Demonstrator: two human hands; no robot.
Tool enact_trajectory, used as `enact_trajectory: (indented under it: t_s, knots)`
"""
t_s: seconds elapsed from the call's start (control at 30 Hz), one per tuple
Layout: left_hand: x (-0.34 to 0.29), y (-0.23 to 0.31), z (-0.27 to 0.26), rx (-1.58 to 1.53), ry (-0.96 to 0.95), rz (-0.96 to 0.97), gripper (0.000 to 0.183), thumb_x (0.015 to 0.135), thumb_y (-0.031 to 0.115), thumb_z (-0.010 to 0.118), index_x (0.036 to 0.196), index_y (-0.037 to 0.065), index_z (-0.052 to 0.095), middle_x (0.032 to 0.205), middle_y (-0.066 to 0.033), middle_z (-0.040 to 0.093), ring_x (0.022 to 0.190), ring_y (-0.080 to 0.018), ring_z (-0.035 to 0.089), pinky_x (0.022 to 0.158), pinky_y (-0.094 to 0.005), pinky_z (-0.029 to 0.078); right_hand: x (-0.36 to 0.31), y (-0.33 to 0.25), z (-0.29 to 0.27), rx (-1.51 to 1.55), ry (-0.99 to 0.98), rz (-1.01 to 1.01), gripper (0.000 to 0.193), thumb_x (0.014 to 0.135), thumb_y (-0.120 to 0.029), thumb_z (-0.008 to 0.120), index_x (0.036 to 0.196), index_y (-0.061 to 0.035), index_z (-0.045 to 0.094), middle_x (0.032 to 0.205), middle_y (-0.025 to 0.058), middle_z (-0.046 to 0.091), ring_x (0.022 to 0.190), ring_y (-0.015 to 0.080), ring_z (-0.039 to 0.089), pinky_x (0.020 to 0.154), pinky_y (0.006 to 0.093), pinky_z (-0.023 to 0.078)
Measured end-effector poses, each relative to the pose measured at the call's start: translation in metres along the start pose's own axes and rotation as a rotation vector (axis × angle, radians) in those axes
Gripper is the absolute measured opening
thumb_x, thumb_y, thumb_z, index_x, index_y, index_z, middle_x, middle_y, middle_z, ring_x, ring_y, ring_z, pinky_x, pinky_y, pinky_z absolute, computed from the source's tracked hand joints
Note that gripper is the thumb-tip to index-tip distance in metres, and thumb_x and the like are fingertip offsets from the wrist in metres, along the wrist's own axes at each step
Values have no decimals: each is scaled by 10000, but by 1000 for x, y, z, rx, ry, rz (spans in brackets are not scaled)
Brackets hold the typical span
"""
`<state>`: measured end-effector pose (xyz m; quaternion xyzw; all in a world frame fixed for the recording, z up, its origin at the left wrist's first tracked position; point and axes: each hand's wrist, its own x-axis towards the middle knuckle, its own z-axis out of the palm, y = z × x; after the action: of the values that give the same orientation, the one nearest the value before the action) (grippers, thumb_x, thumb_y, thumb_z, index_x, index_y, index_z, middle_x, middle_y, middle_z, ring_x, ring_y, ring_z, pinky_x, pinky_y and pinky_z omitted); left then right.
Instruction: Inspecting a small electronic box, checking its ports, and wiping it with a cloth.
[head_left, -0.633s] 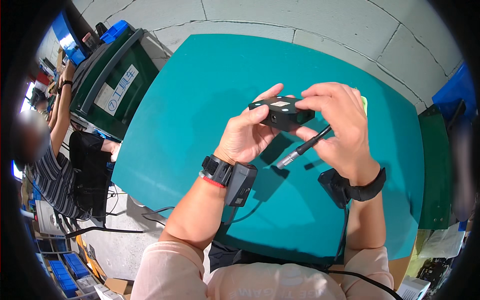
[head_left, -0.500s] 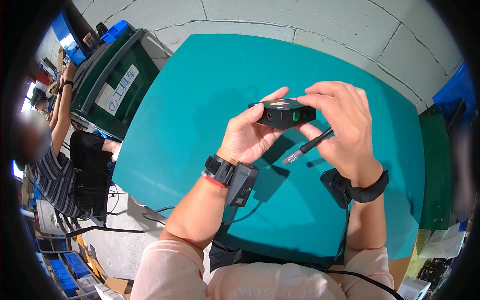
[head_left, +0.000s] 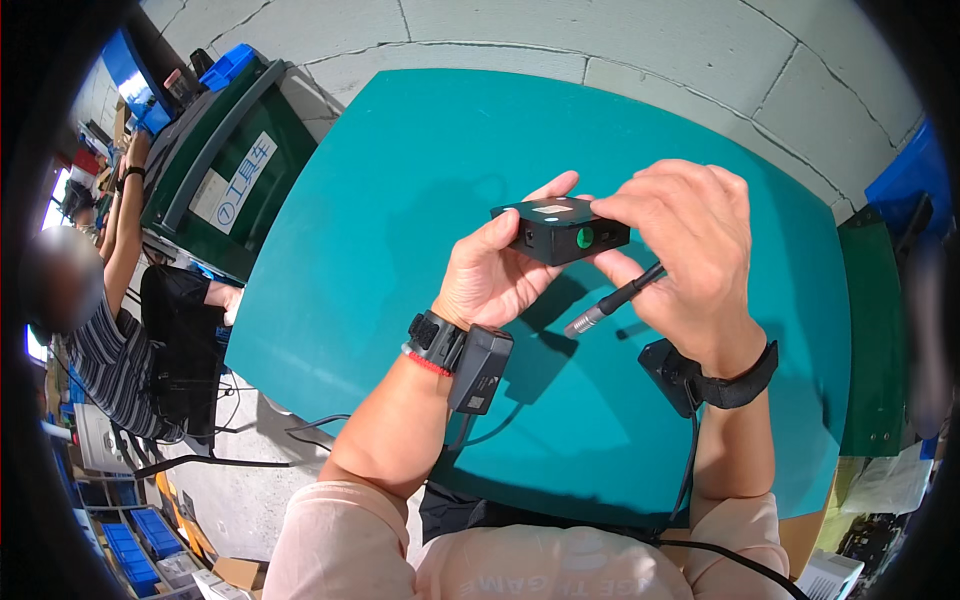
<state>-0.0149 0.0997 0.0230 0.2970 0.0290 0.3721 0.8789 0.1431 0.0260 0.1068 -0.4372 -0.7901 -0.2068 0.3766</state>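
Above the table, a flat black box (head_left: 570, 238) is held in my left hand (head_left: 500, 270), thumb at its left edge and fingers underneath. On its near side are a round green sticker and small port openings; a pale label lies on top. My right hand (head_left: 690, 250) closes at the box's right end, index finger on the top edge and thumb near the underside. Tucked in that same hand is a slim black rod (head_left: 615, 303) with a ribbed silver end pointing down-left; its other end is hidden by the fingers, and its kind I cannot tell.
A green table (head_left: 400, 330) lies under my hands, against a pale block wall (head_left: 500, 30). At left stands a dark green cabinet (head_left: 290, 150) with a blue bin (head_left: 228, 66) on it. Another person (head_left: 110, 330) sits left. Wrist-strapped black devices trail cables (head_left: 690, 470).
The box has shifted slightly left and tilted, so more of its near side shows. My right index finger has moved along the top edge, and the rod has barely moved.
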Motion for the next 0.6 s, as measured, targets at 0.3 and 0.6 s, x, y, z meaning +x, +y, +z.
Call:
enact_trajectory:
  t_s: [0.3,0.6]
  knots:
    - [0,-1,-5,-387,32,11,957,749,532,614,1369,-48,172,1195,-238,462,1056,-342,511,923,-372,461,0,-1,-11,-35,84,-94,305,645,-281,722,844,-81,605,796,23,579,803,225,557,757,365,362]
    - [1,4,-7,-466,-55,-73,924,767,561,575,1356,-52,212,1056,-208,488,856,-300,543,778,-326,523,-5,6,-31,917,570,609,393,966,-238,300,1035,83,518,840,147,605,631,199,573,668,287,463]
